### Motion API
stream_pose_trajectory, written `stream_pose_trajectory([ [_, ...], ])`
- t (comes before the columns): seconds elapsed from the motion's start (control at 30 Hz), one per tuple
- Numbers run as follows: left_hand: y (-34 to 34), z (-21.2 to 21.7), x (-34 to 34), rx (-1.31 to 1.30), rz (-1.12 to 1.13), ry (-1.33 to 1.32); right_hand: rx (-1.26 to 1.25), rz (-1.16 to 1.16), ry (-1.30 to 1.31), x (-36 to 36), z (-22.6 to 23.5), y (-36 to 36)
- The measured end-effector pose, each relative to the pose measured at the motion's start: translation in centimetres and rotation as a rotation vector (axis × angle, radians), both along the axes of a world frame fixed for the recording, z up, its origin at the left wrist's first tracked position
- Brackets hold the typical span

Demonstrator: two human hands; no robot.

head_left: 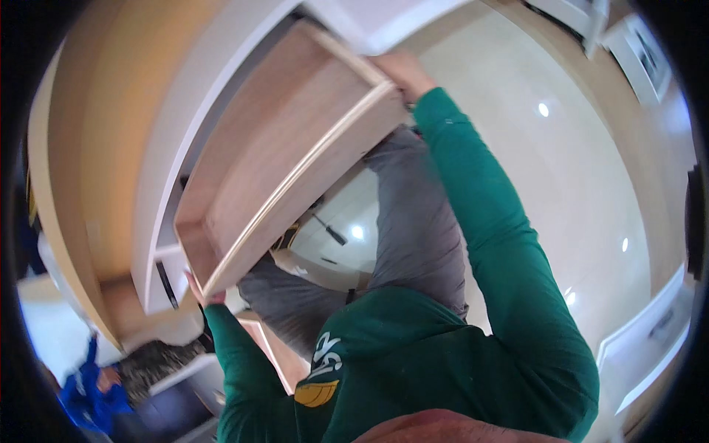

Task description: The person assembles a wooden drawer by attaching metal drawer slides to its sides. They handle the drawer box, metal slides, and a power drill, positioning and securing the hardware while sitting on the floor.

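A shallow wooden drawer (273,125) with low sides is tilted in front of an opening in a white cabinet (159,159). Its far edge lies against or inside the opening; which of these I cannot tell. My right hand (402,74) is closed on the drawer's right end, with some fingers hidden. At the opposite end, my left hand (203,292) grips the near left corner, its fingers partly behind the wood. A black strip (167,285) shows on the cabinet's white inner side, close to my left hand.
Below the drawer, a dark-handled screwdriver (330,230) lies on the shiny floor (546,184) between my legs. Another wooden box (277,347) stands by my left arm. A person in blue (92,391) is at the lower left. White panels (642,340) line the right side.
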State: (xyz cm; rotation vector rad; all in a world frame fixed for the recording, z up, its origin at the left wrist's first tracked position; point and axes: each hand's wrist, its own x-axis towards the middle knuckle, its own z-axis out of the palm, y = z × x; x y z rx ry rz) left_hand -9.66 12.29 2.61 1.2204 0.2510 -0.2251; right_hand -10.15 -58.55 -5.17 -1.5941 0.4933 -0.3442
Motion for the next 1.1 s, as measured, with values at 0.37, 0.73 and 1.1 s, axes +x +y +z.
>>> stream_pose_trajectory([
  [0.37,1.3,0.0,1.0,0.051,0.050,0.077,0.324,-0.019,0.017,-0.8,-3.1,-5.6],
  [0.73,0.8,0.0,2.6,-0.107,-0.043,0.109,0.391,-0.075,0.062,-0.2,0.8,-1.4],
  [1.1,1.4,0.5,-2.8,-0.062,0.021,0.158,0.417,-0.160,0.035,-5.2,2.5,1.1],
])
